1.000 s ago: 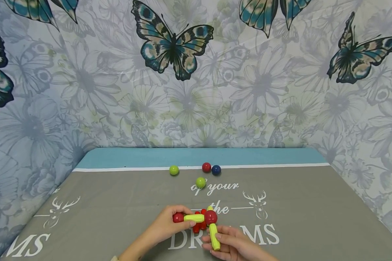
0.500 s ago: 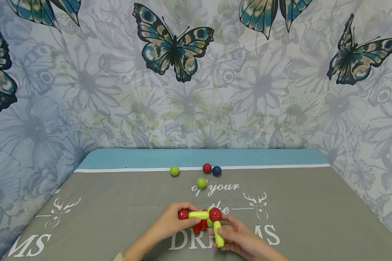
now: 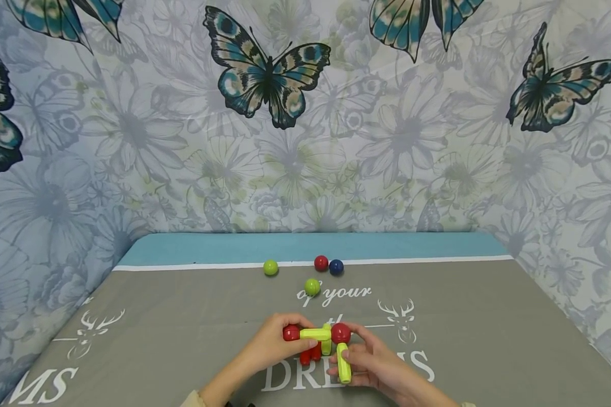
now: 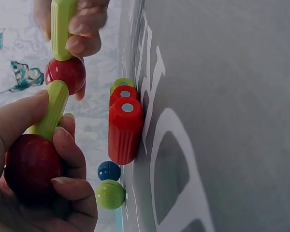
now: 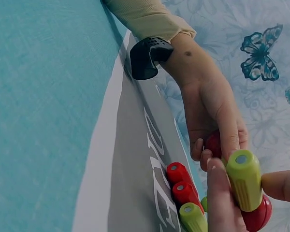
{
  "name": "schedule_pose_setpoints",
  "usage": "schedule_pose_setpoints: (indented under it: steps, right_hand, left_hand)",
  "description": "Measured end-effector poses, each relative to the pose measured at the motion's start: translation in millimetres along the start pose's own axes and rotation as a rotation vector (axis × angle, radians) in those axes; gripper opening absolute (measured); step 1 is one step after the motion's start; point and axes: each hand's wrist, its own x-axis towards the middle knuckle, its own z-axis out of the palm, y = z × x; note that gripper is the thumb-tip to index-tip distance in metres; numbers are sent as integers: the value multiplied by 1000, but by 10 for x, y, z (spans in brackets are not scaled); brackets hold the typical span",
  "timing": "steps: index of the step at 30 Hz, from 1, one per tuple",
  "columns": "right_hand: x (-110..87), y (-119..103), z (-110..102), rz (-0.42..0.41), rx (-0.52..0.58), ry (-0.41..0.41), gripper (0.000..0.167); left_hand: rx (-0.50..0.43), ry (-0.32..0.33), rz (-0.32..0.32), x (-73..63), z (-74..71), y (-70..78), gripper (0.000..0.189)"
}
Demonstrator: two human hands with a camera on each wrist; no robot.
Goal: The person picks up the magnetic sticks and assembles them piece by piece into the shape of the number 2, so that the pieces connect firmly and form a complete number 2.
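My left hand point(image 3: 267, 346) grips a red ball point(image 3: 291, 332) and the ridged yellow-green rod point(image 3: 314, 334) joined to it. At that rod's other end sits a second red ball point(image 3: 341, 333), from which another yellow-green rod point(image 3: 343, 364) points toward me. My right hand point(image 3: 379, 362) pinches this second rod, with a finger beside the ball. A silvery disc shows in the rod's free end point(image 5: 241, 159) in the right wrist view. Behind the joined piece, red rods point(image 4: 125, 130) and a yellow-green rod point(image 5: 193, 217) lie on the cloth, partly hidden in the head view.
Toward the back of the printed grey cloth point(image 3: 183, 316) lie two green balls point(image 3: 270, 268), a red ball point(image 3: 321, 263) and a blue ball point(image 3: 336, 267). A blue strip point(image 3: 224, 249) runs along the far edge, below a butterfly-patterned backdrop point(image 3: 295, 169).
Both hands have shifted a little right with the joined rods and balls. My right hand's fingers have closed in around the second rod and ball. The loose balls stay put.
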Motion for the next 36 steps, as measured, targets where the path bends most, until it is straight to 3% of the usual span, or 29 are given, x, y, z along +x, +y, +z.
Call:
schedule_pose_setpoints:
  steps: [5,19,27,36]
  right_hand:
    - [31,7,-5,-14,-59,52,60]
    - [64,-23,-23,-50,-31,42,57]
    - [266,-82,-148,-58,-66,104,61]
    - [430,-50,-212,-48,-172,162,62]
  left_hand:
    - [8,0,-3,13,1,8,18]
    - [-18,-17,-3,55,-40,-13,25]
    - [58,68,8,104,-145,-74,33]
    - [137,100,1,161,-222,-181,35]
